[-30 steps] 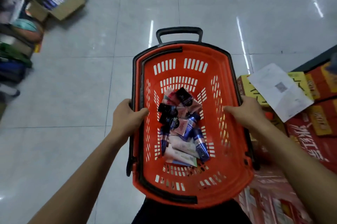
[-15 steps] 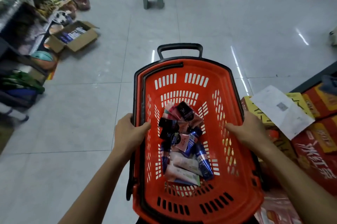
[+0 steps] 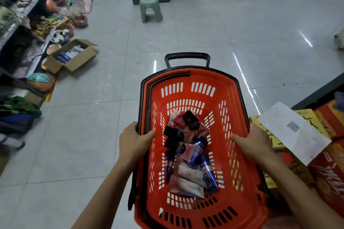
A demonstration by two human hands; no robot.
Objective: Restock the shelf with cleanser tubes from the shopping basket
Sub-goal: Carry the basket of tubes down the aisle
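An orange shopping basket (image 3: 188, 81) with black rim and black handle is held in front of me above the floor. My left hand (image 3: 133, 140) grips its left rim, thumb inside. My right hand (image 3: 255, 140) grips the right rim the same way. Several cleanser tubes (image 3: 188, 152) lie piled on the basket's bottom: blue, pink, white and black-capped ones. Shelves (image 3: 22, 29) run along the left side of the aisle.
An open cardboard box (image 3: 71, 57) with packaged goods sits on the floor at left, beside balls and bags. A green stool (image 3: 149, 8) stands ahead in the aisle. Red and yellow cartons (image 3: 327, 156) with a white paper (image 3: 294, 131) on top are stacked at right.
The view has tilted up and forward, showing more of the aisle, the stool and far shelves. Both hands keep the same grip on the basket rim.
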